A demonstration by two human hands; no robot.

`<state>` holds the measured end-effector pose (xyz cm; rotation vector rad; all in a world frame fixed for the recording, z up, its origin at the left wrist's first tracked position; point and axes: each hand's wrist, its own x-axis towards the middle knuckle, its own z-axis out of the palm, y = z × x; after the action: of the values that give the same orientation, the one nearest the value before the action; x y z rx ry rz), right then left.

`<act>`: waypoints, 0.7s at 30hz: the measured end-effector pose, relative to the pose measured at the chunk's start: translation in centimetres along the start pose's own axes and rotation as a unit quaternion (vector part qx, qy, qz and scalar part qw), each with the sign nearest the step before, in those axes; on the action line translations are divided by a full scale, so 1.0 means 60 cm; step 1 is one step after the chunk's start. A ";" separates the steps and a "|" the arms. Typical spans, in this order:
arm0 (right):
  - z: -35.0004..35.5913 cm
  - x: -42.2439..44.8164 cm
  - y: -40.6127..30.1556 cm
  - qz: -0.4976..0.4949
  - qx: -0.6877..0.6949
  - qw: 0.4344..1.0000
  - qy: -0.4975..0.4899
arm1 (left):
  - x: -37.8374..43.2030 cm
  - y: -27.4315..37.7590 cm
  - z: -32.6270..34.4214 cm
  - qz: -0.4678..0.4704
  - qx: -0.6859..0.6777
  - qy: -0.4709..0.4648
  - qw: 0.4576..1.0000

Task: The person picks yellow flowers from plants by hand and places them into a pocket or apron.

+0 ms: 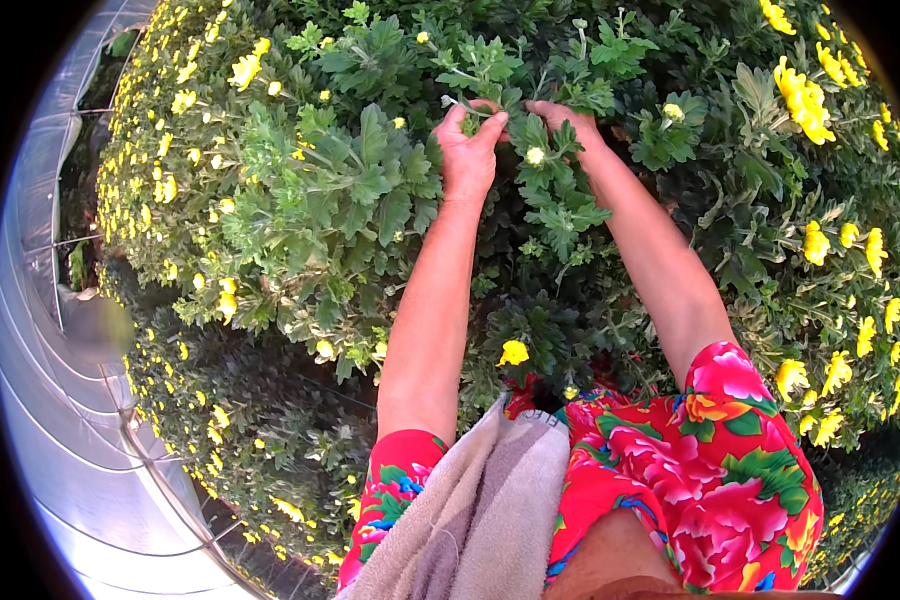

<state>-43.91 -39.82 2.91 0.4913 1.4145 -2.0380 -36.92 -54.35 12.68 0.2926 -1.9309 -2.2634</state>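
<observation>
My left hand (471, 154) is among chrysanthemum plants, with thumb and forefinger brought together around a thin budded stem (461, 105). A small pale bud tips that stem, just left of the fingers. Close by on the right, my right hand (566, 124) reaches into the foliage with its forefinger extended toward the left hand. Its other fingers are mostly hidden by leaves, so its grip is unclear. Between my forearms rises a leafy chrysanthemum shoot (559, 199) with a pale yellow bud (535, 155). A lighter green clump of chrysanthemum leaves (345, 165) stands left of my left hand.
Open yellow chrysanthemums (804, 101) stand thickly to the right, and more yellow blooms (246, 69) spread at the left. One yellow flower (514, 352) is near my body. A greyish towel (487, 495) hangs over my floral shirt (697, 480). Translucent plastic sheeting (82, 450) curves along the left.
</observation>
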 end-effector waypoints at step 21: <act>0.038 -0.064 -0.084 -0.151 -0.173 0.943 -0.241 | -0.006 -0.005 -0.022 -0.008 0.021 -0.013 1.000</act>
<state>-44.30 -39.68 9.64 -0.3744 1.5484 -1.8902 -36.23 -55.47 12.20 0.2866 -1.9988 -2.2487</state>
